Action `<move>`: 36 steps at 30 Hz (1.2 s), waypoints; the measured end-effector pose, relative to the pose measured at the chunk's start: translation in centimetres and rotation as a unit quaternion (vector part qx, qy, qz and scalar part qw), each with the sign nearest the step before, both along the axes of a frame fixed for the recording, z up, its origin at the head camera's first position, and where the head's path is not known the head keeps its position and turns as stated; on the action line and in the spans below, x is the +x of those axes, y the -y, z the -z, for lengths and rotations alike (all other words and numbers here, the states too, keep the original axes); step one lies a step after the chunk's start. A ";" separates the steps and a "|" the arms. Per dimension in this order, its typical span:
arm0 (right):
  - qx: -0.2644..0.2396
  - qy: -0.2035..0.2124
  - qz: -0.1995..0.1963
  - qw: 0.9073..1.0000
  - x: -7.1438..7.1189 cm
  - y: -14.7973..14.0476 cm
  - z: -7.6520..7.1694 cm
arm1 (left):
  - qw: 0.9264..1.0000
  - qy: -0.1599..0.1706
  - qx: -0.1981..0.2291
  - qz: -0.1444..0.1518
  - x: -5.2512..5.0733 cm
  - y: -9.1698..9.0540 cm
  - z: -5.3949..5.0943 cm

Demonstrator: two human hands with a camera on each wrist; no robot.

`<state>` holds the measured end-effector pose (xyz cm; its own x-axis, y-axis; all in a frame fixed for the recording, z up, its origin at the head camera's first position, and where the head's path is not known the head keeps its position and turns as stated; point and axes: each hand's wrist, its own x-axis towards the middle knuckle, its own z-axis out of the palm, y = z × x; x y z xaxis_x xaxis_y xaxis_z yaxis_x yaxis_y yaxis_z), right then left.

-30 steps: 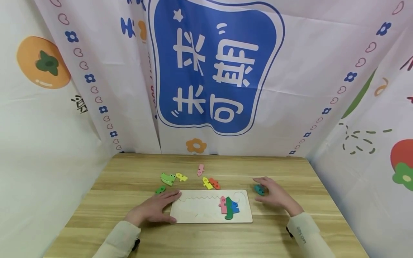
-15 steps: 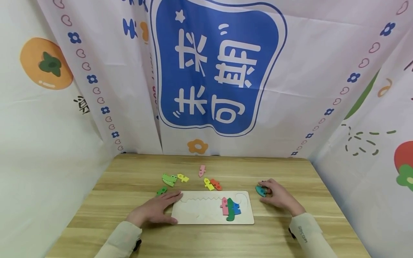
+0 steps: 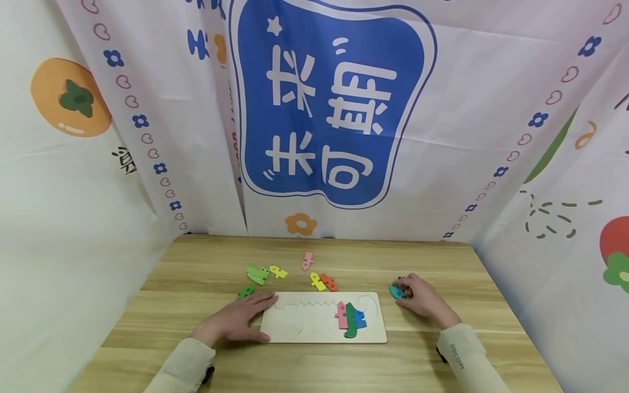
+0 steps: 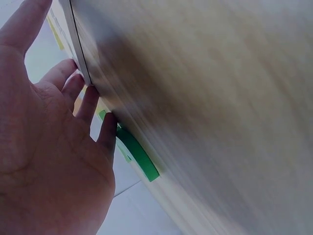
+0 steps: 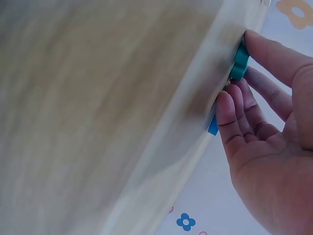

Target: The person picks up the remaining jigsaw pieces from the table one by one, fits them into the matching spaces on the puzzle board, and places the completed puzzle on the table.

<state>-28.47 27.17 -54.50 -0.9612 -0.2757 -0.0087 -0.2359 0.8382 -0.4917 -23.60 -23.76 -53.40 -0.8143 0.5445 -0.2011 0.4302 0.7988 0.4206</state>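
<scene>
A pale wooden puzzle board (image 3: pixel 314 327) lies flat on the table. Its right part bears a pink piece (image 3: pixel 342 315), a dark green piece (image 3: pixel 350 327) and a blue piece (image 3: pixel 361 319). My left hand (image 3: pixel 238 319) rests against the board's left end, fingers and thumb spread along that edge. Just beyond those fingers is a green piece (image 4: pixel 139 154), partly hidden in the head view. To the right of the board, my right hand (image 3: pixel 425 300) pinches a teal puzzle piece (image 5: pixel 239 61) between thumb and index finger at the table surface. Under the other fingers shows another blue piece (image 5: pixel 213 126).
Loose pieces lie behind the board: a green crocodile head (image 3: pixel 257 274), two yellow pieces (image 3: pixel 318 281), an orange-red piece (image 3: pixel 328 282) and a pink piece (image 3: pixel 307 261). Printed cloth walls (image 3: pixel 467 136) enclose the wooden table (image 3: pixel 314 371) at the back and sides.
My right thumb and fingers, spread around the teal piece a second ago, have drawn in and now pinch it. My left hand stays at the board's left end.
</scene>
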 end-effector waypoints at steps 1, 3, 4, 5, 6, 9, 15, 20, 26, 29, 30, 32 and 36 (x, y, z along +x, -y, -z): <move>0.002 0.000 -0.001 1.000 0.0 0.1 0.0 | 1.000 0.001 -0.001 0.000 0.1 0.0 0.0; 0.004 0.001 -0.003 1.000 0.1 0.2 0.1 | 1.000 0.003 -0.001 -0.002 0.3 0.1 -0.1; 0.003 0.001 -0.006 1.000 0.1 0.2 0.1 | 1.000 0.004 -0.002 -0.004 0.4 0.1 -0.2; 0.004 0.000 -0.008 1.000 0.2 0.3 0.1 | 1.000 0.005 -0.002 -0.005 0.5 0.1 -0.2; 0.002 -0.002 -0.010 1.000 0.2 0.3 0.1 | 1.000 0.006 -0.002 -0.007 0.6 0.2 -0.2; -0.007 -0.010 -0.010 1.000 0.4 0.3 0.1 | 1.000 0.009 0.004 -0.008 0.7 0.2 -0.3; -0.033 -0.019 -0.003 0.999 0.5 0.3 -0.1 | 1.000 0.006 0.006 -0.004 0.6 0.1 -0.1; -0.078 -0.008 -0.005 0.997 0.5 0.4 -0.5 | 1.000 0.002 0.007 -0.003 0.5 0.1 0.0; -0.142 0.009 -0.013 0.990 0.6 0.4 -1.2 | 1.000 -0.003 0.011 0.002 0.2 0.1 -0.2; -0.190 0.022 -0.019 0.981 0.8 0.5 -1.8 | 1.000 -0.002 0.011 0.003 0.2 0.1 -0.2; -0.203 0.024 -0.021 0.979 0.8 0.6 -2.0 | 1.000 -0.003 0.010 0.004 0.1 0.1 -0.2; -0.226 0.026 -0.031 0.973 0.9 0.7 -2.3 | 1.000 -0.003 0.011 0.004 0.1 0.1 -0.1; -0.243 0.023 -0.047 0.969 1.1 0.9 -2.9 | 1.000 -0.001 0.011 0.004 0.0 0.0 0.0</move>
<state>-27.33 26.31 -51.60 -0.9333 -0.3445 0.1014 -0.2681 0.4803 -0.8351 -23.62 -23.80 -53.38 -0.8104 0.5554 -0.1865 0.4376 0.7855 0.4375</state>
